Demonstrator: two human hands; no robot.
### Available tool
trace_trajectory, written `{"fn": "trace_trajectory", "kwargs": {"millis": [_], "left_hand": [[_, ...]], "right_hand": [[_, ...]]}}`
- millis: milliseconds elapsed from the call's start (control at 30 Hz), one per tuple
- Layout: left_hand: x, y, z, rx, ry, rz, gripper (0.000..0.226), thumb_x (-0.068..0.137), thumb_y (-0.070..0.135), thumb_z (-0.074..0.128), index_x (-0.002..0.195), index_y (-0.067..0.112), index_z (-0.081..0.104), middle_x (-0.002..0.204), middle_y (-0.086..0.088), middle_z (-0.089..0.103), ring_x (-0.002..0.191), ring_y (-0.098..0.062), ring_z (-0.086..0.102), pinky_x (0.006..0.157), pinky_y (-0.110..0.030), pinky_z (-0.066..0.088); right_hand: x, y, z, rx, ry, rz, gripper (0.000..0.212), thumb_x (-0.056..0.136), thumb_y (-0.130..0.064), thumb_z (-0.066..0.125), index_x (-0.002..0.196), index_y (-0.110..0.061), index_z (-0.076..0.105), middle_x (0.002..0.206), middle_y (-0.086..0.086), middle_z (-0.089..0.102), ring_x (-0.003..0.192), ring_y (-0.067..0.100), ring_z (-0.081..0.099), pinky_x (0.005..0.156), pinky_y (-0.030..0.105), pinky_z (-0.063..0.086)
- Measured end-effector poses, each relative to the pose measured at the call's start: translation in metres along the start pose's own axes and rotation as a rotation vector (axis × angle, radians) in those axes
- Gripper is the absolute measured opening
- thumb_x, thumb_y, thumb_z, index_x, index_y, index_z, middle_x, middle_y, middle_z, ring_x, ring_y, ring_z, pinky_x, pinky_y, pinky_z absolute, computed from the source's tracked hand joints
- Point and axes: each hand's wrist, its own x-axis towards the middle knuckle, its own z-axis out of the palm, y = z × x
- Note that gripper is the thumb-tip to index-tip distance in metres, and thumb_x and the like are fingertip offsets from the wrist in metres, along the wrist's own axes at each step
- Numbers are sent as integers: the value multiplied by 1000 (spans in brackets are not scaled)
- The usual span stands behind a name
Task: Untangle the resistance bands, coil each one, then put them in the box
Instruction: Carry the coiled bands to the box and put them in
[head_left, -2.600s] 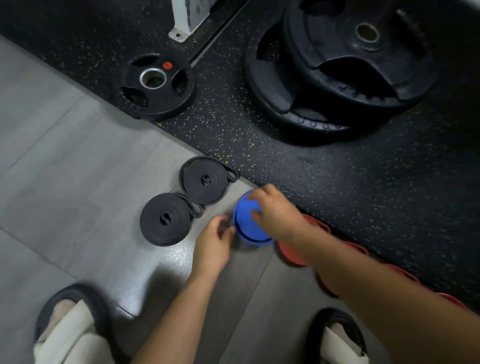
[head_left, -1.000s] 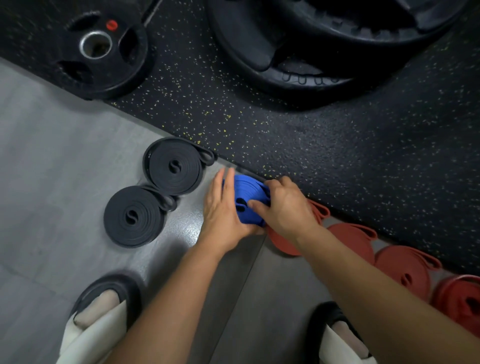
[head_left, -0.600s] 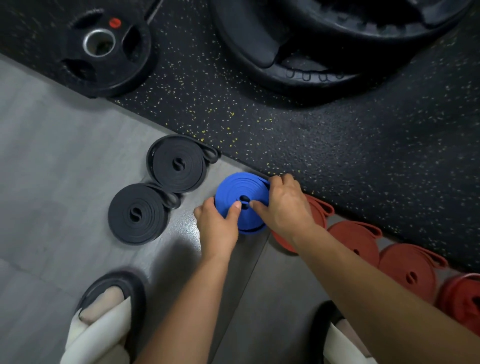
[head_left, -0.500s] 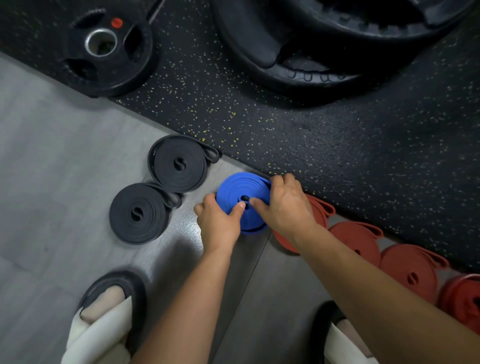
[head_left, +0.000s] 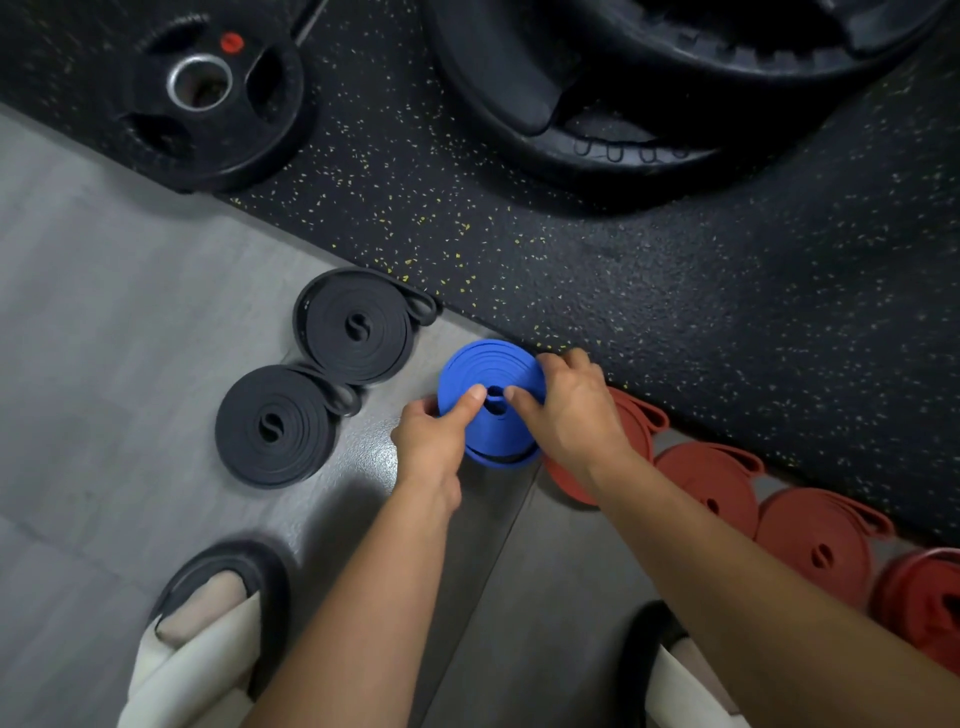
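We now hold the blue coil (head_left: 488, 379) flat, left hand (head_left: 434, 441) and right hand (head_left: 569, 410) both pinching it, where a second ago it stood on edge, so it looks ready for boxing

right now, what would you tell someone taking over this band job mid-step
Left hand and right hand both grip the blue coil, thumbs by its centre, near the edge of the black mat.
Done: two black coils lie touching on the grey floor; a row of red coils runs to the right.
Left: set the blue coil down tight, then box every coil. No box in view.
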Motion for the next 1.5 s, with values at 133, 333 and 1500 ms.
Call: {"fn": "trace_trajectory", "kwargs": {"millis": [133,333,1500], "left_hand": [[3,3,0,-50,-25,39,31,78,17,72,100,11,52,95,-6,64,83,-19,60,72,-26,50],[-7,20,13,-172,-91,101,28,81,8,68,91,17,43,81,3,57,69,-9,56,62,-21,47],[-197,86,30,111,-753,31,69,87,66,30,105,11,67,105,-10,71,91,-21,68,80,-33,55]], "right_hand": [[3,6,0,55,-7,-5,46,91,-37,52,123,-4,50,122,15,45,117,32,40,99,35,32],[4,12,-5,246,23,-22,47,89,-35,56,125,-5,50,117,13,48,112,30,47,93,31,35],[-154,63,-180,1141,-231,-247,24,86,3,55,104,-13,52,87,8,62,71,14,62,69,26,53]]}}
